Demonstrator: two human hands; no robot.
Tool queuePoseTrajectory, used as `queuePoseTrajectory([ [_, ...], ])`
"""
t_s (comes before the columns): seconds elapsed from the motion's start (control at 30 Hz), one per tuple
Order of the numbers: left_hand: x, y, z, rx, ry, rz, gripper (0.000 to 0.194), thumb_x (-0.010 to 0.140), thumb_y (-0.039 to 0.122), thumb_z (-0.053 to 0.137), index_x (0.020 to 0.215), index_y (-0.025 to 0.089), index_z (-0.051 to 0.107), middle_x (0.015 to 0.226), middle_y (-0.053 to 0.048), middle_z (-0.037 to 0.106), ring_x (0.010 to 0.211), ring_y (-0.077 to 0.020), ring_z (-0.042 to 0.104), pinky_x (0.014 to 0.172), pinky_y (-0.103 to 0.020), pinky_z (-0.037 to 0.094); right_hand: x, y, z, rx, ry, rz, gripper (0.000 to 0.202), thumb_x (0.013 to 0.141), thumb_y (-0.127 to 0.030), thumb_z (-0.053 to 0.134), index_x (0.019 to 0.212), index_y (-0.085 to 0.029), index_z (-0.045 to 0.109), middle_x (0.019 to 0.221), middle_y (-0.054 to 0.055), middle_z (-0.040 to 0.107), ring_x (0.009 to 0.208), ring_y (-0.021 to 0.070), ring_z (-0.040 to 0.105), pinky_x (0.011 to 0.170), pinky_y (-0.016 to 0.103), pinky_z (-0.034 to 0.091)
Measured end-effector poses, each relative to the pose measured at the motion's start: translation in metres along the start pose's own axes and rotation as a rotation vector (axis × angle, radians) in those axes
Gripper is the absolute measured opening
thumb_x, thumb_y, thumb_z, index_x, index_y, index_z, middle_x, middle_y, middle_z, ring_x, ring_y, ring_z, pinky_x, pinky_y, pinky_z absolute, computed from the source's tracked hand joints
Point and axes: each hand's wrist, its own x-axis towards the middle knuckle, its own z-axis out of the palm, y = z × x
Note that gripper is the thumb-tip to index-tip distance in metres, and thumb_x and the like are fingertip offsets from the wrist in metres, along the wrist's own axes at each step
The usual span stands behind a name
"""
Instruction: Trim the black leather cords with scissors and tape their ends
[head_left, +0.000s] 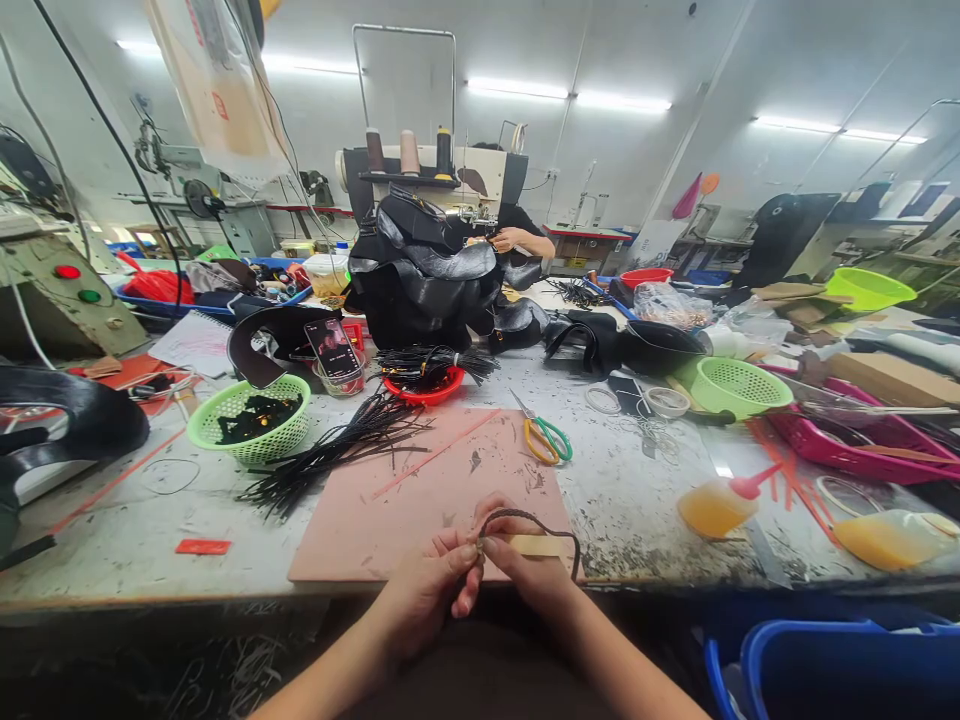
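Note:
My left hand (429, 580) and my right hand (534, 578) meet above the front edge of a pink board (420, 500). Both pinch a dark, braided-looking cord (577, 548) between thumb and fingers; its end is hidden at the fingertips. The cord loops up and over the right hand, then hangs down on its right. A flat pale yellow strip (536, 545) lies across the right hand; I cannot tell how it is held. Scissors (551, 440) with one orange and one green handle rest at the board's far right. A bundle of thin black strips (330, 455) lies at its left.
A green basket (251, 445) of small black pieces and a red basket (424, 392) of black strips stand behind the board. Farther back is a sewing machine (420, 165) with black leather pieces; a co-worker's hand (517, 240) is there. Glue bottles (716, 510) lie right.

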Motion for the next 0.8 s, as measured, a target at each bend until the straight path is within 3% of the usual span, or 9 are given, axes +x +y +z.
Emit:
queuePoseTrajectory([
  [0.13,-0.001,-0.001,0.0,-0.045,-0.05,-0.038,0.032,0.056,0.039,0.072,0.058,0.013,0.054,0.037,0.006,0.044,0.028,-0.0007,0.028,0.033,-0.018,0.015,-0.001,-0.004,-0.001,0.037,-0.081,-0.004,0.015,0.072,-0.036,0.059,0.072,-0.022,0.062,0.082,0.002,0.053,0.075,0.0148,0.053,0.069,0.026,0.045],
  [0.23,0.0,-0.003,0.0,-0.039,-0.034,-0.045,0.033,0.055,0.041,0.072,0.06,0.013,0.055,0.038,0.006,0.046,0.029,-0.002,0.031,0.034,-0.018,0.018,-0.001,-0.008,-0.001,0.038,-0.093,-0.055,0.011,0.074,-0.033,0.058,0.072,-0.022,0.058,0.077,0.001,0.052,0.074,0.0142,0.052,0.067,0.025,0.043],
  [0.37,-0.001,-0.002,-0.002,0.134,0.111,0.126,0.027,0.056,0.038,0.072,0.059,0.014,0.058,0.05,0.001,0.055,0.046,-0.0085,0.048,0.046,-0.02,0.034,-0.001,-0.004,0.001,-0.072,-0.063,-0.069,0.012,0.079,-0.031,0.051,0.073,-0.021,0.052,0.075,0.0,0.048,0.071,0.0135,0.05,0.064,0.024,0.041],
  [0.53,-0.003,0.002,-0.007,0.467,0.19,0.289,0.019,0.066,0.033,0.064,0.059,0.015,0.063,0.053,0.0,0.056,0.055,-0.0121,0.048,0.057,-0.024,0.038,-0.003,0.004,0.0,-0.295,-0.059,-0.114,0.009,0.082,-0.028,0.046,0.076,-0.022,0.047,0.073,-0.001,0.048,0.063,0.0127,0.049,0.057,0.024,0.041],
  [0.7,0.004,-0.004,-0.011,0.467,0.13,0.175,0.021,0.062,0.034,0.065,0.055,0.015,0.061,0.045,0.002,0.053,0.047,-0.0111,0.046,0.052,-0.024,0.036,-0.004,0.002,-0.013,-0.713,-0.174,-0.313,0.006,0.079,-0.018,0.046,0.08,-0.023,0.051,0.078,0.002,0.054,0.07,0.0144,0.051,0.062,0.025,0.042],
  [0.8,0.009,-0.008,-0.012,0.329,0.135,0.073,0.026,0.055,0.037,0.069,0.051,0.015,0.056,0.041,0.003,0.051,0.042,-0.01,0.045,0.048,-0.023,0.035,0.0,0.011,-0.039,-0.923,-0.178,-0.39,0.011,0.079,-0.018,0.044,0.077,-0.023,0.054,0.078,0.004,0.056,0.074,0.0168,0.052,0.067,0.029,0.043],
])
